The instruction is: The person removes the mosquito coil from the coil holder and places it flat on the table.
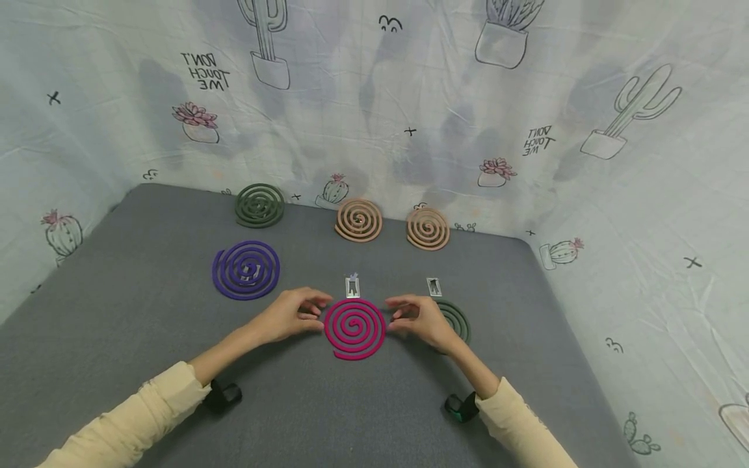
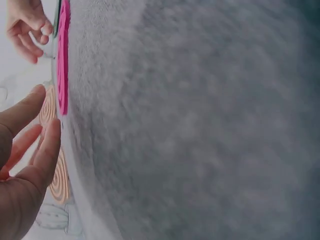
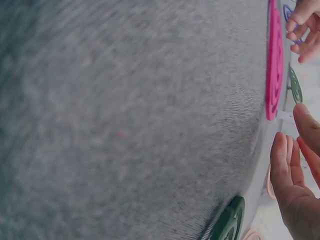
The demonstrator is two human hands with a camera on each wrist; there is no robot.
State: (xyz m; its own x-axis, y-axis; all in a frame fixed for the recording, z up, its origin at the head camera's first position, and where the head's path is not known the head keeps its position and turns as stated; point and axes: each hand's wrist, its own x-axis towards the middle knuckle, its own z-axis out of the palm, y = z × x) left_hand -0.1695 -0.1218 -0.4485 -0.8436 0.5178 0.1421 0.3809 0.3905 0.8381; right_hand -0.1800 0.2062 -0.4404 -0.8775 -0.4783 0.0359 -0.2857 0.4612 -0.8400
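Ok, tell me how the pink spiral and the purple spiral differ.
The pink spiral looks brighter than the purple spiral. The pink spiral lies between the left hand and right hand; the purple spiral lies farther back, to their left. In the head view, the pink spiral's outer end is lower left, the purple spiral's upper left. Both are coils lying on the grey surface.

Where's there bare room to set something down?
Bare patches: left of the purple coil, out to the table's left edge; in front of the pink coil, between the forearms; and right of the near green coil. Crowded: around the pink coil, with the left hand and right hand beside it and a small silvery piece just behind.
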